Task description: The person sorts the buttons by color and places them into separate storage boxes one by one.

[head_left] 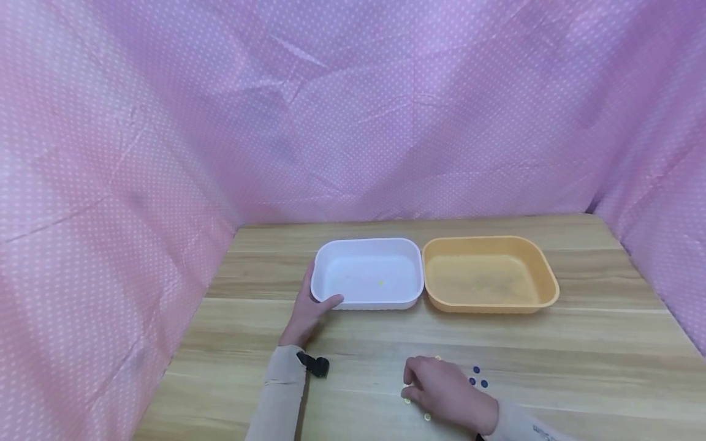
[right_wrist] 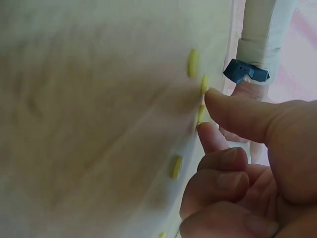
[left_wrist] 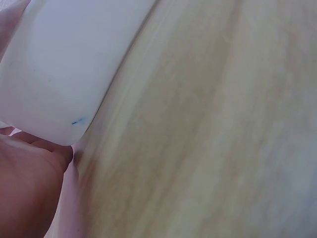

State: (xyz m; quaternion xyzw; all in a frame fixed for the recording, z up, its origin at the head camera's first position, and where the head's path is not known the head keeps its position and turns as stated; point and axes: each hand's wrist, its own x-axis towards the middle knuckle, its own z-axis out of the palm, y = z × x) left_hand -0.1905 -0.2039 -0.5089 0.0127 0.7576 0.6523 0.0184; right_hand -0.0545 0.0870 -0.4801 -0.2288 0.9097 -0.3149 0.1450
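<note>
My left hand (head_left: 305, 313) grips the near left corner of a white plastic basin (head_left: 380, 305), thumb over the rim and fingers along the outer side. Inside that basin lies one small yellow button (head_left: 380, 283). Low over the table, my right hand (head_left: 445, 392) has its thumb and index finger a little apart, the other fingers curled in. Beside those two fingertips is a yellow button (right_wrist: 201, 113); whether they touch it I cannot tell. More yellow buttons (head_left: 427, 417) lie around this hand, some partly hidden by it.
Three dark blue buttons (head_left: 477, 369) lie to the right of my right hand. A yellow-orange basin (head_left: 491, 308) stands against the white one's right side. Pink dotted cloth (head_left: 353, 122) hangs behind and at both sides of the wooden table (head_left: 231, 343).
</note>
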